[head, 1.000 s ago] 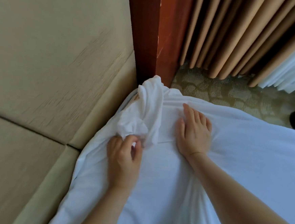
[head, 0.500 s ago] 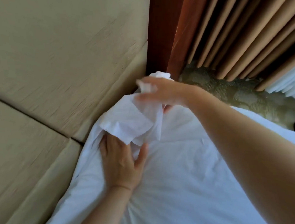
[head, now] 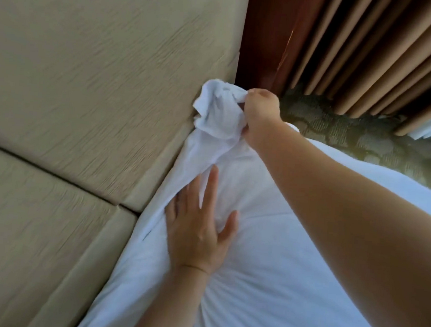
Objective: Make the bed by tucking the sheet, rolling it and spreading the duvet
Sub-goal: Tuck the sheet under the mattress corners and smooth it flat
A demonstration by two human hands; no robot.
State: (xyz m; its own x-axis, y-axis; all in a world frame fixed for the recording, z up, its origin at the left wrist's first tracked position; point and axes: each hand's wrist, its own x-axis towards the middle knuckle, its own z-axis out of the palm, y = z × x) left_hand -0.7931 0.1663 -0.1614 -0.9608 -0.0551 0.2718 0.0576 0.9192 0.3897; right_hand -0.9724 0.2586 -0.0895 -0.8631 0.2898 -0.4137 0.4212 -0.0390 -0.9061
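Note:
A white sheet (head: pixel 266 257) covers the mattress corner beside the padded headboard. Its loose corner is gathered into a knotted bunch (head: pixel 218 109) at the top of the mattress corner. My right hand (head: pixel 260 115) grips this bunch from the right, fingers curled round the cloth and mostly hidden behind it. My left hand (head: pixel 199 226) lies flat on the sheet just below, fingers straight and spread, pressing the fabric near the edge by the headboard.
A beige padded headboard (head: pixel 99 89) with a seam fills the left. A dark red wooden post (head: pixel 265 38) stands behind the mattress corner. Tan pleated curtains (head: pixel 372 52) hang at the upper right over patterned carpet (head: pixel 341 129).
My right hand left the flat sheet, reached up and took hold of the bunched corner. My left hand let go of the bunch and now presses flat on the sheet.

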